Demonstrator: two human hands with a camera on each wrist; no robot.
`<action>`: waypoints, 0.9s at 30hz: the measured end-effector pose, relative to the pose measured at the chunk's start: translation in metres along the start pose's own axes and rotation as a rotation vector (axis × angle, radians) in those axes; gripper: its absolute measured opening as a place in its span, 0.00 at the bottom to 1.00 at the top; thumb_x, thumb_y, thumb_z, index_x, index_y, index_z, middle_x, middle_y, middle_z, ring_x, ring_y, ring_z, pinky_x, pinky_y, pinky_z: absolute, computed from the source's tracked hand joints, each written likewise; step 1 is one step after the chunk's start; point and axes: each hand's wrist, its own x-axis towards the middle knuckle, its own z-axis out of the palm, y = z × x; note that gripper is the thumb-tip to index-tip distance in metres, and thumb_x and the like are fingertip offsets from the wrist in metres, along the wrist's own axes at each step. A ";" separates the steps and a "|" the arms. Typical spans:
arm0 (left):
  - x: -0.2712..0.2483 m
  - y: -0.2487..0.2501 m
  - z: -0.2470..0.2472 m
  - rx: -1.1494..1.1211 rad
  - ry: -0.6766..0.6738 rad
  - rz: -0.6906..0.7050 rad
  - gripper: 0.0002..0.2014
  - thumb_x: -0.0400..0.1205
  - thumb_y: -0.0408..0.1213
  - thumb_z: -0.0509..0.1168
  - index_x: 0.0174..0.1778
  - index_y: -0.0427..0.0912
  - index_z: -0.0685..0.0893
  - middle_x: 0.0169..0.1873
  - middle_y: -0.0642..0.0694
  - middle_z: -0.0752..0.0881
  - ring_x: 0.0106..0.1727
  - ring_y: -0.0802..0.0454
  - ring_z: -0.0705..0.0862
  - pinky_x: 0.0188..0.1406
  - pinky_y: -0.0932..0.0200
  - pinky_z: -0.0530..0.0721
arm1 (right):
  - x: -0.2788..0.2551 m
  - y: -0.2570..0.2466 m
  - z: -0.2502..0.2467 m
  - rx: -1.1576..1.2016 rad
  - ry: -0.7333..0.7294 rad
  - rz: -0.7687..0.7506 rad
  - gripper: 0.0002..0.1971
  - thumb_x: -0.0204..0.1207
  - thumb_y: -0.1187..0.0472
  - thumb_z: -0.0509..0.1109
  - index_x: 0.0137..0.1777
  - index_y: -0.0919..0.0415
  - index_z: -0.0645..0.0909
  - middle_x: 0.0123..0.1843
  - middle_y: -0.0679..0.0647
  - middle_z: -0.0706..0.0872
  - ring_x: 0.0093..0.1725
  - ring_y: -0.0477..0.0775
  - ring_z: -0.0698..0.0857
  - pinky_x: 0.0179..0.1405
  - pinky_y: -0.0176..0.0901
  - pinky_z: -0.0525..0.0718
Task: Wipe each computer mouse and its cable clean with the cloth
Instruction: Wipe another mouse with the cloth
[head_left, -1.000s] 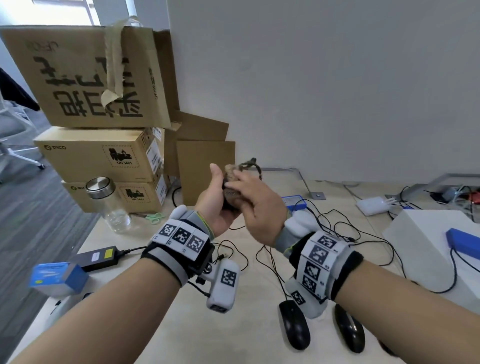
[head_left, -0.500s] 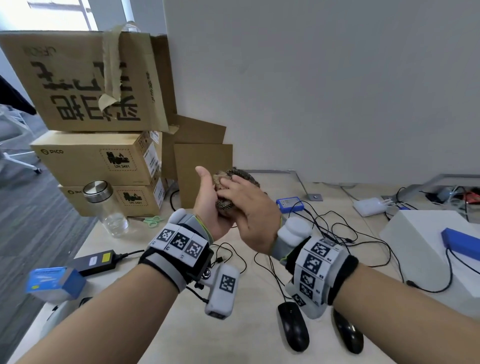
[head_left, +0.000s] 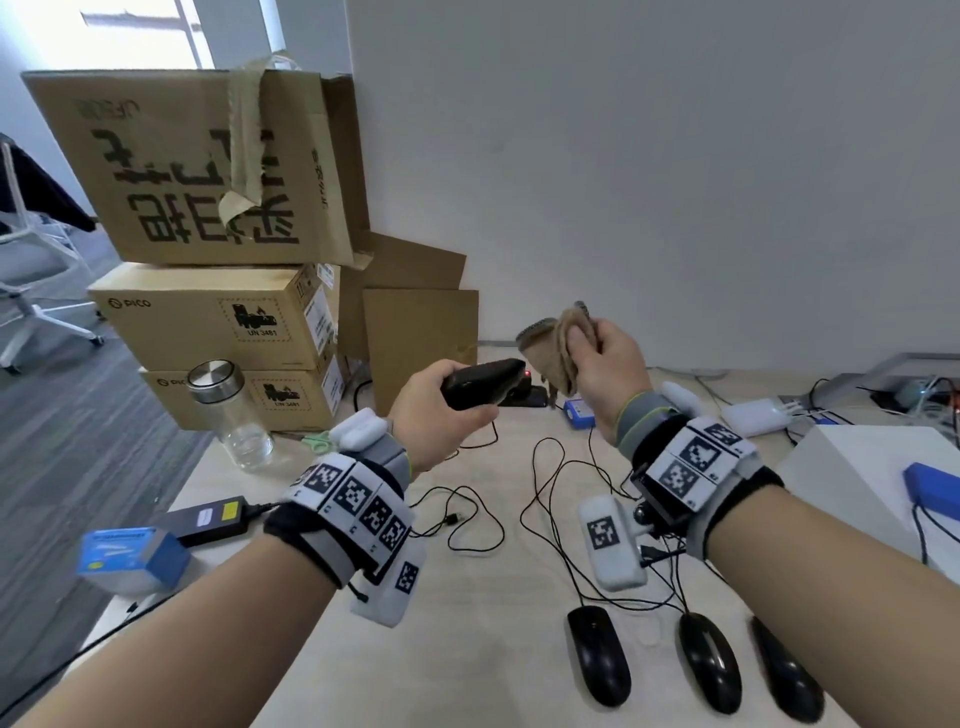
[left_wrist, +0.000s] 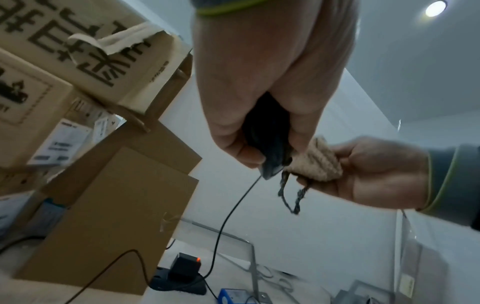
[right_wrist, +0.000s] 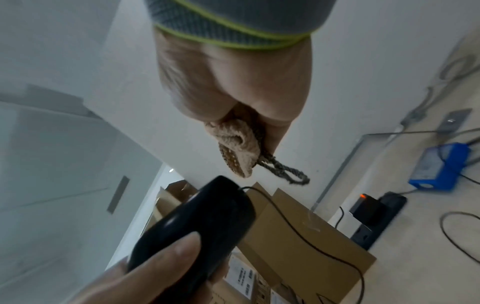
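Three cardboard boxes (head_left: 218, 260) stand stacked at my far left, with a glass jar (head_left: 228, 415) on the desk (head_left: 467, 649) in front of them and a black power brick (head_left: 208, 517) and a blue box (head_left: 132, 553) nearer to me. My left hand (head_left: 434, 421) is curled around a black mouse (head_left: 483, 383), thumb on its top, holding it up above the desk; its cable (left_wrist: 228, 216) hangs from the front end down toward the desk. Just to the right of the mouse, apart from it by a small gap, my right hand (head_left: 605, 374) clutches the bunched tan cloth (head_left: 553, 353), fingers closed round it, a dark cord loop (right_wrist: 283, 170) dangling from it. Lower right, three more black mice (head_left: 696, 665) lie side by side on the desk, their cables (head_left: 550, 499) trailing away across it. A white box (head_left: 857, 467) sits at the far right.
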 end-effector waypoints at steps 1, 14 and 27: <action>0.000 -0.001 0.000 0.023 0.037 0.030 0.16 0.72 0.41 0.79 0.53 0.48 0.83 0.41 0.54 0.86 0.39 0.52 0.85 0.34 0.58 0.83 | -0.005 -0.006 0.004 -0.013 -0.019 -0.052 0.05 0.80 0.54 0.66 0.47 0.51 0.83 0.44 0.51 0.88 0.44 0.50 0.85 0.52 0.49 0.87; 0.005 -0.003 0.006 0.068 0.181 0.116 0.07 0.71 0.41 0.77 0.40 0.46 0.87 0.27 0.54 0.84 0.29 0.58 0.80 0.28 0.68 0.75 | -0.048 -0.006 0.036 -0.277 -0.291 -0.615 0.15 0.78 0.64 0.67 0.64 0.56 0.83 0.61 0.49 0.88 0.62 0.50 0.84 0.65 0.41 0.78; 0.012 0.005 0.003 -0.001 0.123 0.076 0.07 0.75 0.38 0.74 0.41 0.38 0.86 0.28 0.49 0.84 0.30 0.55 0.80 0.30 0.61 0.77 | -0.044 -0.012 0.033 -0.267 -0.359 -0.721 0.17 0.75 0.72 0.68 0.63 0.59 0.82 0.65 0.51 0.86 0.66 0.50 0.82 0.70 0.36 0.74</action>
